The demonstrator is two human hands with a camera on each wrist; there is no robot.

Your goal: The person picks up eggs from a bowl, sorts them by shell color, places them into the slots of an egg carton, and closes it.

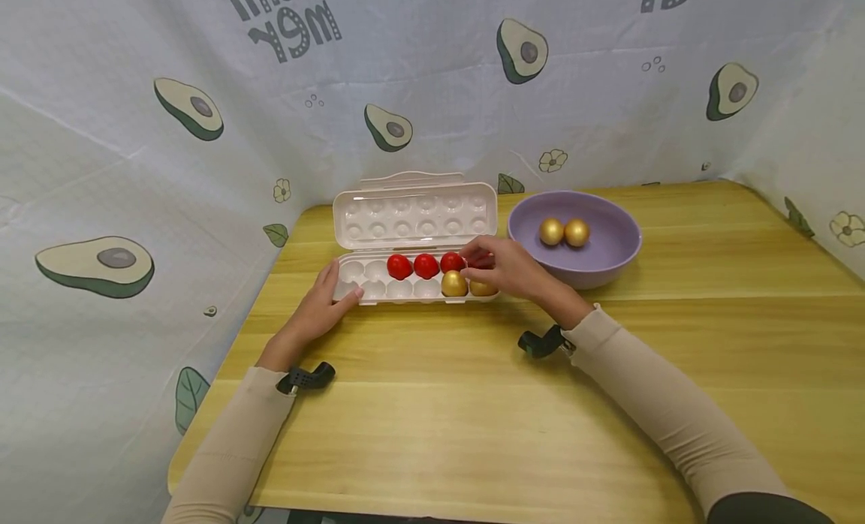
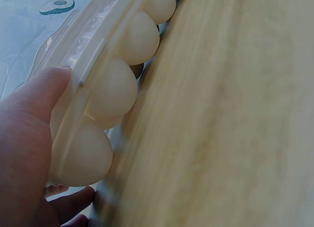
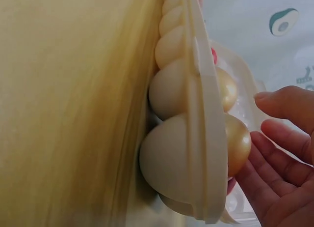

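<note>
An opened egg carton of pale plastic lies on the table, its lid tilted back. My left hand grips the carton's left end, thumb on the front rim; in the left wrist view its fingertips show below the end cup. Several red eggs sit in the back row, the rightmost mostly hidden by my right hand. Two gold eggs fill the right end of the front row. In the right wrist view, my loosely bent right fingers lie beside the end gold egg, thumb apart from it.
A purple bowl stands right of the carton, with two gold eggs inside. The wooden table reaches back to a hanging cloth printed with avocados. More cloth hangs along the left and right sides.
</note>
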